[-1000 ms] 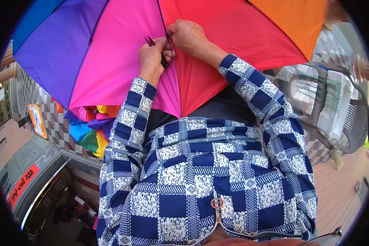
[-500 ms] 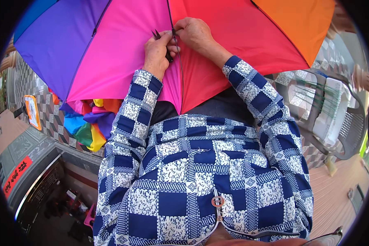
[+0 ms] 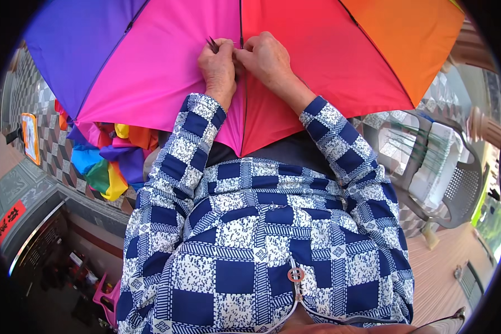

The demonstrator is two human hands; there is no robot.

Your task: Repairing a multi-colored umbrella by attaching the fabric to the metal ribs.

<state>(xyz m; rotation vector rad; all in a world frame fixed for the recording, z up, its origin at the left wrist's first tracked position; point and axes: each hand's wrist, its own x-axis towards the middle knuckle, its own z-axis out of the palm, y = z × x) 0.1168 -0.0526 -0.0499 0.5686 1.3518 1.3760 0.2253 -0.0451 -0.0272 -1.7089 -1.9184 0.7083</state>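
Observation:
An open umbrella (image 3: 167,72) with purple, pink, red and orange panels spreads across my lap, its inside facing me. A dark thin rib (image 3: 241,22) runs along the seam between pink and red. My left hand (image 3: 218,65) is closed around small black thread snips (image 3: 212,44), whose pointed tips stick up past the fingers. Just right of it, my right hand (image 3: 268,60) pinches beside the rib, fingertips meeting those of the left. What sits in that pinch is too small to make out; a faint thread-like line shows near the fingertips.
On my left, a heap of multicoloured fabric (image 3: 114,167) lies by the tiled floor (image 3: 53,128). To the right stands a grey plastic chair (image 3: 462,186) bearing a white bundle (image 3: 437,167) with green strands. A pink stool (image 3: 107,298) shows at lower left.
My right hand has come down slightly from the rib, and its fingertips now meet my left hand's. The snips have turned so their handles are mostly hidden. The whole view has shifted a little.

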